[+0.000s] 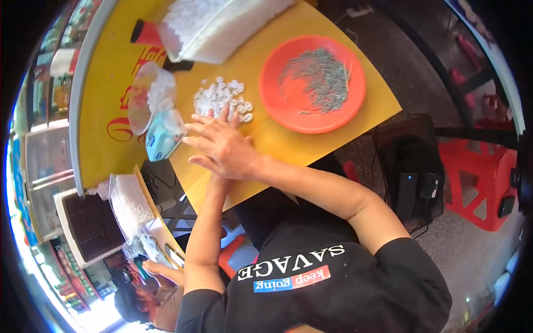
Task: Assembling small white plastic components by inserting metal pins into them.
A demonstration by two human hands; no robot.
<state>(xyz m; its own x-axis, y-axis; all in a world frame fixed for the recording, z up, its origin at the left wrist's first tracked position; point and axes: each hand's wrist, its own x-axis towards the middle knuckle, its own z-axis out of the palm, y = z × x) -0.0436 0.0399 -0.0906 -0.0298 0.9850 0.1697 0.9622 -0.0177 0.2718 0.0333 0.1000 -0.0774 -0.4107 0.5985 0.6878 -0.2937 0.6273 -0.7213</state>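
Yellow surface (283, 147), small white plastic pieces (218, 95) in a loose pile left of centre, just beyond the fingertips of the two hands. Right hand (225, 149) lies across the top of the left, fingers spread, clasping nothing visible. Left hand (234, 119) mostly covered, a few fingertips poking out at the pile's near edge; cannot tell whether it pinches a piece.

Orange-red dish (272, 114) to the right, holding grey nail-like pins (327, 77). White tub (219, 47) at far left, heaped with white bits. Clear plastic container (141, 100) left of the pile, blue packet (161, 139) just near of it.

Risks: the pile has no rim, so a sideways sweep by either hand could scatter pieces across the surface, maybe off its near edge. Crossed hands could block the view of the pieces and cause a fumble. The right forearm sits near the dish; an elbow lift or outward swing might knock it and spill pins. Blue packet looks easy to nudge with the right hand's fingers.
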